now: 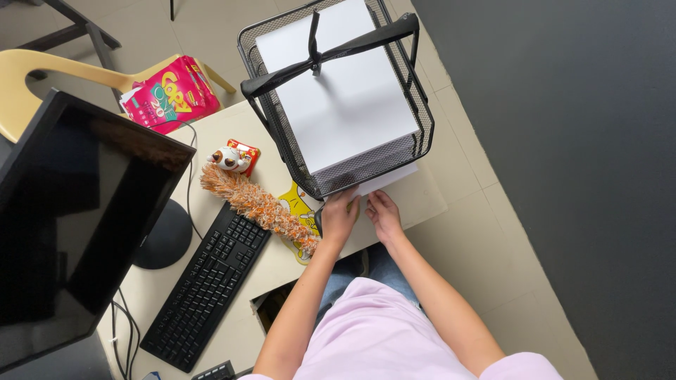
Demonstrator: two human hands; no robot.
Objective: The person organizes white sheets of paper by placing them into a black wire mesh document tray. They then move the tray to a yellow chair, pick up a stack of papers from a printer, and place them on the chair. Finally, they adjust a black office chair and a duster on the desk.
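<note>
**Head cam: both hands at the front of a mesh paper tray**

Head view looks straight down at a beige desk (422, 200). Both hands sit at the near edge of a black wire-mesh tray stack (278, 127). A white sheet of paper (384, 179) sticks out from the lower level toward the person. The right hand (384, 214) has its fingers laid on that sheet's near edge, loosely curled, though I can't tell if it's actually pinching it. The left hand (339, 217) is just beside it, fingers bent against the tray's front lip, and whether it grips anything is hidden from this angle. The top tray holds a stack of white paper (338, 84).

Left of the hands there's a fuzzy orange-and-white wrist rest (257, 204) lying diagonally, touching a black keyboard (208, 288). A small cat figurine (231, 159) sits near the tray's corner. A dark monitor (77, 225) fills the left side, and a pink package (169, 95) rests on a yellow chair (42, 74).
</note>
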